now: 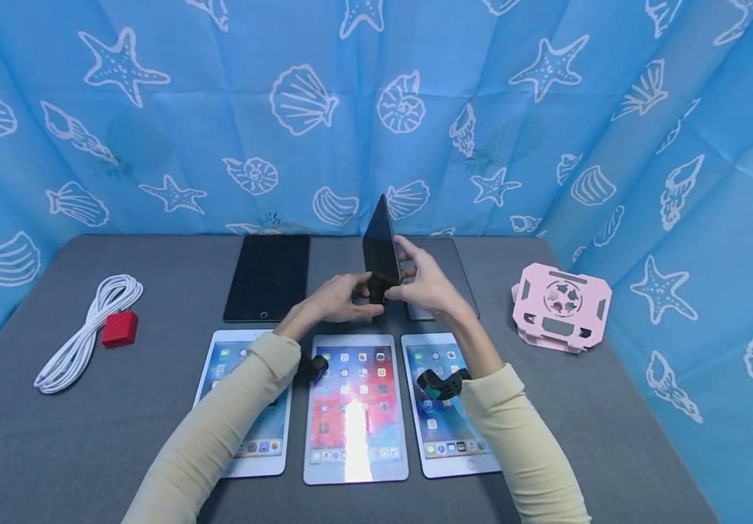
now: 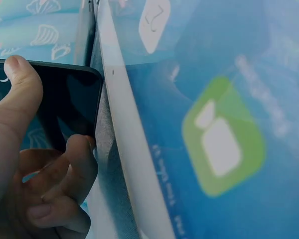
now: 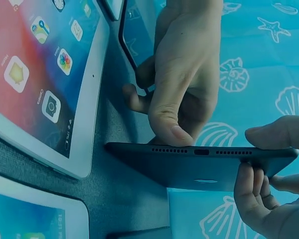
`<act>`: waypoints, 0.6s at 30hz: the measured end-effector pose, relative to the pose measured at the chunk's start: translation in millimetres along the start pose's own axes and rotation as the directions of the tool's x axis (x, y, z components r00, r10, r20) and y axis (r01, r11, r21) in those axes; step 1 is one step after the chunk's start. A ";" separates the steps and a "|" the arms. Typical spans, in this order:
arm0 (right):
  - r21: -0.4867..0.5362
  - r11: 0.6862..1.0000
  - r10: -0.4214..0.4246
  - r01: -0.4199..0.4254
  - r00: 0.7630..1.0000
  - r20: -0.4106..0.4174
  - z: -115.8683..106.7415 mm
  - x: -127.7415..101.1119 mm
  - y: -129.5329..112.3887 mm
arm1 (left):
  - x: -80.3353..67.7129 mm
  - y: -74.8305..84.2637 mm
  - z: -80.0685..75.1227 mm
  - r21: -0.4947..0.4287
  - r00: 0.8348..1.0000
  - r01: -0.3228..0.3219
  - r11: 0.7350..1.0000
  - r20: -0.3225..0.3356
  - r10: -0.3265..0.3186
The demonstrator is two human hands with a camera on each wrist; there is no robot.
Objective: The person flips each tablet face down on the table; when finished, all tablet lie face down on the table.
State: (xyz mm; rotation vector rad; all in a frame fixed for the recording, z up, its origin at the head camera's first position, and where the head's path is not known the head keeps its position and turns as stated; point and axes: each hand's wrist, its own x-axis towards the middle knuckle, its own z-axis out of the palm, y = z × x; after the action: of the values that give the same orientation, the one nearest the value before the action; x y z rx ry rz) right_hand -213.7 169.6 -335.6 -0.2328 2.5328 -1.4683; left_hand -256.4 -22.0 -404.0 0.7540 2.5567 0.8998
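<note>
Held tablet [image 1: 379, 244]: black, raised above the table and tilted up on edge between both hands, screen toward the left hand; its end edge shows a charging port and two rows of speaker holes.
Left hand [image 1: 340, 298]: thumb against the tablet's home-button end, fingers bent at its edge, gripping near the lower corner.
Right hand [image 1: 425, 284]: thumb on one side and fingers on the back, gripping the tablet between them.
Black tablet [image 1: 266, 280]: flat at the rear, left of the hands, screen dark.
Grey tablet [image 1: 448, 266]: flat at the rear right, partly hidden by the right hand.
Front row: left white tablet [image 1: 265, 440] and right white tablet [image 1: 442, 429], blue screens lit, each partly covered by a forearm; middle white tablet [image 1: 383, 407], red and blue screen lit, with glare.
Far left: coiled white cable [image 1: 78, 349] beside a red power adapter [image 1: 119, 330].
Far right: pink frame [image 1: 586, 302] with cut-outs.
Table [image 1: 88, 451]: grey-covered, backed by a blue shell-and-starfish curtain [image 1: 186, 131].
</note>
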 end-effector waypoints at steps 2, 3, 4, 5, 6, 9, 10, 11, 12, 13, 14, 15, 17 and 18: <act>-0.001 1.000 -0.015 0.015 1.000 0.004 1.2 0.4 -0.4 | -1.8 -1.0 -1.8 -0.018 1.000 -0.020 1.000 0.004 0.020; -0.004 1.000 -0.024 0.024 1.000 0.005 1.9 0.8 -0.4 | -2.7 -1.3 -3.3 -0.031 0.999 -0.031 0.999 0.006 0.031; -0.003 1.000 -0.031 0.031 0.999 0.008 2.4 1.1 -0.5 | -3.4 -1.5 -5.0 -0.046 0.999 -0.042 0.998 0.006 0.042; -0.006 0.999 -0.039 0.039 0.999 0.010 3.0 1.4 -0.5 | -4.2 -1.6 -7.1 -0.062 0.998 -0.054 0.997 0.006 0.055; -0.009 0.999 -0.043 0.043 0.999 0.013 3.5 1.6 -0.7 | -5.0 -1.6 -9.5 -0.082 0.998 -0.067 0.994 0.004 0.067; -0.014 0.999 -0.047 0.047 0.998 0.033 5.3 2.1 -0.1 | -7.1 0.3 -18.0 -0.135 0.995 -0.098 0.986 -0.018 0.097; -0.016 0.999 -0.047 0.048 0.998 0.043 6.0 2.2 0.2 | -7.9 1.3 -20.9 -0.146 0.994 -0.108 0.983 -0.027 0.105; -0.021 0.998 -0.050 0.052 0.997 0.054 6.8 2.3 0.6 | -8.9 2.7 -23.8 -0.155 0.993 -0.118 0.981 -0.037 0.114; -0.023 0.998 -0.054 0.056 0.996 0.067 7.6 2.5 1.1 | -9.9 4.2 -26.5 -0.161 0.992 -0.125 0.979 -0.047 0.118; -0.019 0.998 -0.059 0.061 0.995 0.079 8.5 2.8 1.7 | -10.9 6.0 -29.1 -0.158 0.991 -0.132 0.979 -0.058 0.124; -0.018 0.998 -0.065 0.067 0.994 0.089 9.3 2.9 2.1 | -12.1 7.7 -31.5 -0.153 0.990 -0.137 0.979 -0.066 0.128; -0.023 0.997 -0.072 0.074 0.993 0.096 10.0 3.1 2.6 | -13.4 9.4 -33.8 -0.148 0.989 -0.142 0.979 -0.071 0.132; -0.015 0.997 -0.075 0.077 0.991 0.108 11.4 3.7 3.3 | -16.0 13.0 -37.8 -0.137 0.987 -0.148 0.979 -0.079 0.138; -0.009 0.997 -0.072 0.074 0.991 0.112 12.1 3.9 3.5 | -17.4 14.7 -39.7 -0.131 0.987 -0.149 0.980 -0.082 0.139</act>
State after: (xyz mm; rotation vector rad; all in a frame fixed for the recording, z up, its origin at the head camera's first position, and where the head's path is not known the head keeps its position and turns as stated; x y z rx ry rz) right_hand -214.5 160.3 -344.9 -0.4022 2.4698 -1.4228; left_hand -255.2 -41.3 -362.5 0.8893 2.4956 1.1552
